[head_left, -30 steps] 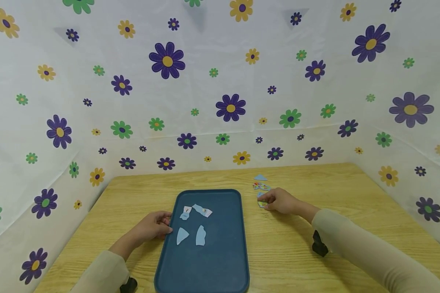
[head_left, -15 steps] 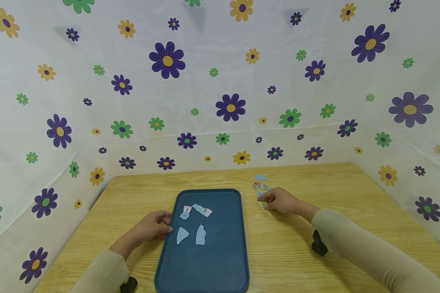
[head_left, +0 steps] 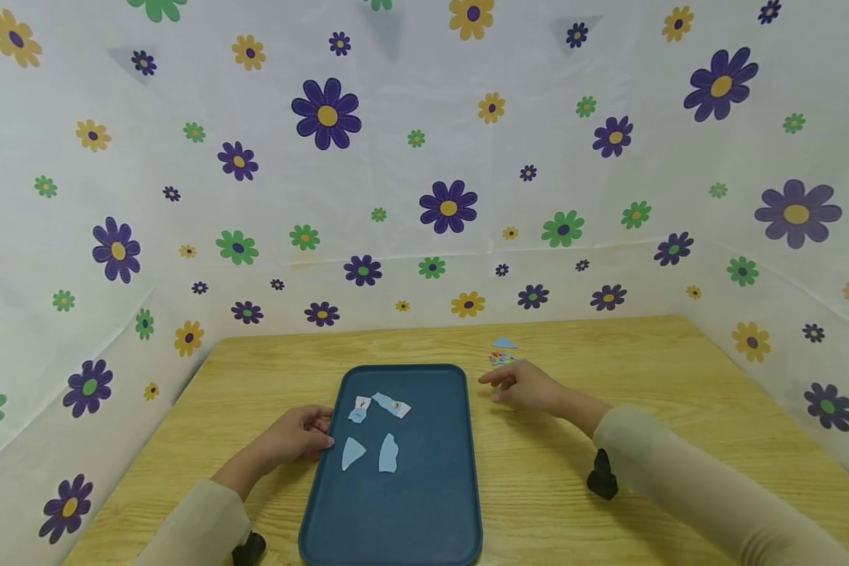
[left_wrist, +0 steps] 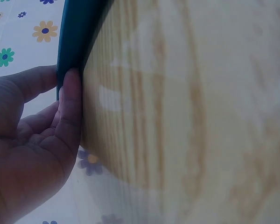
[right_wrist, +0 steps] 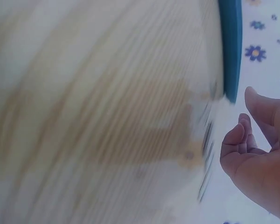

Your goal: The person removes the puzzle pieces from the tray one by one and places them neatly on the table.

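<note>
My left hand (head_left: 299,438) holds the left edge of a dark blue tray (head_left: 424,503); in the left wrist view, its thumb and fingers (left_wrist: 71,100) lie on either side of the rim. Pale blue torn-edged picture pieces sit on the tray: a rounded wedge (head_left: 352,453), a tall strip (head_left: 388,453), and two with pinkish ends (head_left: 359,409) (head_left: 392,405). My right hand (head_left: 527,387) hovers near the tray's right edge, index finger pointing left and other fingers bent. I cannot tell whether it holds a piece; the spot under its palm is hidden.
Beyond the right hand on the wooden table (head_left: 594,472) lie a pale blue triangular piece (head_left: 505,343) and a multicoloured piece (head_left: 502,358), partly behind the hand. White flower-patterned cloth (head_left: 389,196) surrounds the table's back and sides.
My right hand has shifted left toward the tray; the yellow-and-blue piece that was at its fingertips no longer shows. My left hand stays on the tray's edge.
</note>
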A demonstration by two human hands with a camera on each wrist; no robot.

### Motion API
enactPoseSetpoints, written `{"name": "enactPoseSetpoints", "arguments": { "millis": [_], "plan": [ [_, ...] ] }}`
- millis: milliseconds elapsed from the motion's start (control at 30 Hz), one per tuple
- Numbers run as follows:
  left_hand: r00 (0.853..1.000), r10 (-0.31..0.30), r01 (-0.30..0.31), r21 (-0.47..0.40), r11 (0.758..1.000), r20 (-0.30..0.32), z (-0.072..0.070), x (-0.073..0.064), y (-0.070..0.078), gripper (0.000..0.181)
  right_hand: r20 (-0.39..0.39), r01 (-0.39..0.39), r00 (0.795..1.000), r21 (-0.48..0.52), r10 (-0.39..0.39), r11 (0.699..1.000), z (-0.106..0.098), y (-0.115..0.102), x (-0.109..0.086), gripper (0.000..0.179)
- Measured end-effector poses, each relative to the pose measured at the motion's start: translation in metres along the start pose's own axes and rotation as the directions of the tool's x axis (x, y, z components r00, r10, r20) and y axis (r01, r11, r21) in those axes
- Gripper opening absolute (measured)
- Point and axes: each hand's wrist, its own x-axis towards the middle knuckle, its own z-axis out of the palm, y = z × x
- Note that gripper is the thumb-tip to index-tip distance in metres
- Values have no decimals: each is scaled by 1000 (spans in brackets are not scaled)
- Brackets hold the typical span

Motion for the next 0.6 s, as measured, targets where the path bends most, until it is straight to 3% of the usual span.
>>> {"name": "enactPoseSetpoints", "arguments": {
  "millis": [300,600],
  "plan": [
    [1000,1,-1,-6,1000,11,0,1,-1,50,85,67,993,130,-78,989,23,-25,1,34],
    [1000,-4,4,-8,1000,15,-1,1,-1,50,123,72,989,121,-87,990,49,-44,5,33]
  ]
}}
